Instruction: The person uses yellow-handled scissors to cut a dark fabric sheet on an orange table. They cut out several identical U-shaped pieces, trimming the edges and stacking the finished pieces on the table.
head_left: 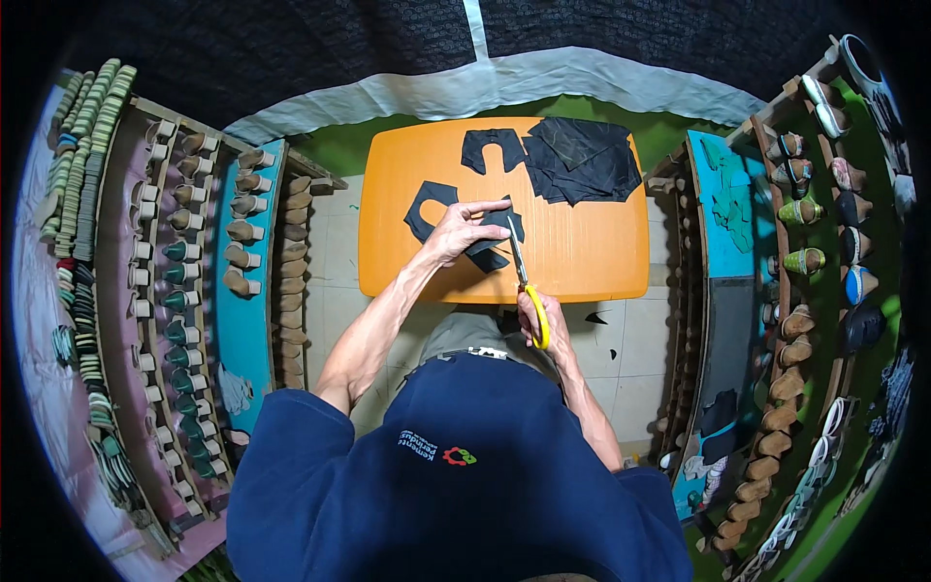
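Over the orange table (pixel 592 247), my left hand (pixel 452 233) pinches a piece of black fabric or thin leather (pixel 498 219) between thumb and fingers. My right hand (pixel 549 318) grips scissors (pixel 538 320) by their yellow handles, at the table's near edge. The blades point away from me and lie against the right side of the held piece; whether they are parted is hard to make out. A U-shaped black cutout (pixel 421 215) lies just left of my left hand, partly behind it. Farther off is another U-shaped cutout (pixel 473 150).
A heap of black sheets (pixel 582 160) covers the table's far right corner. Racks of shoe lasts (pixel 242 230) stand on the left, and racks with lasts and shoes (pixel 790 388) on the right. Dark scraps (pixel 597 318) lie on the tiled floor. A dark curtain (pixel 601 39) hangs beyond.
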A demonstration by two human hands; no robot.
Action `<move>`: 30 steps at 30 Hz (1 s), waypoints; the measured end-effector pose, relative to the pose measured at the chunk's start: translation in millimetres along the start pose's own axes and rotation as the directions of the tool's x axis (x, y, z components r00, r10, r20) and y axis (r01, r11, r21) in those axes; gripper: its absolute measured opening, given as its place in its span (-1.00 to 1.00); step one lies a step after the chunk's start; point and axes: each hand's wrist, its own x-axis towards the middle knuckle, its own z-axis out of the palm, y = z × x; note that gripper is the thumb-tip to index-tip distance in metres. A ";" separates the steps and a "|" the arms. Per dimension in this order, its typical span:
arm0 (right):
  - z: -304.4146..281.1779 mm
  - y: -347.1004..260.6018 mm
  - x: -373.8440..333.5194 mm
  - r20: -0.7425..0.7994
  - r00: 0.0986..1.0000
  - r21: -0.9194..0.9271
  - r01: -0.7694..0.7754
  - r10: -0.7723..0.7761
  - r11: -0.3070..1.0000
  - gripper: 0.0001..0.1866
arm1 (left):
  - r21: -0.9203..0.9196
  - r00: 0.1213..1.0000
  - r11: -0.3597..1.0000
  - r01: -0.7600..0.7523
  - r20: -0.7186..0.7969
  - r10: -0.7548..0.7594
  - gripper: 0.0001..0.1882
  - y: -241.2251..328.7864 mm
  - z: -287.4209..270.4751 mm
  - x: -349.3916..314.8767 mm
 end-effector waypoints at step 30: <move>-7.0 -1.8 10.0 0.027 1.000 0.058 -0.008 0.007 0.998 -0.38 | -0.116 0.990 0.991 -0.069 -0.133 0.053 -0.46 -22.7 25.0 5.4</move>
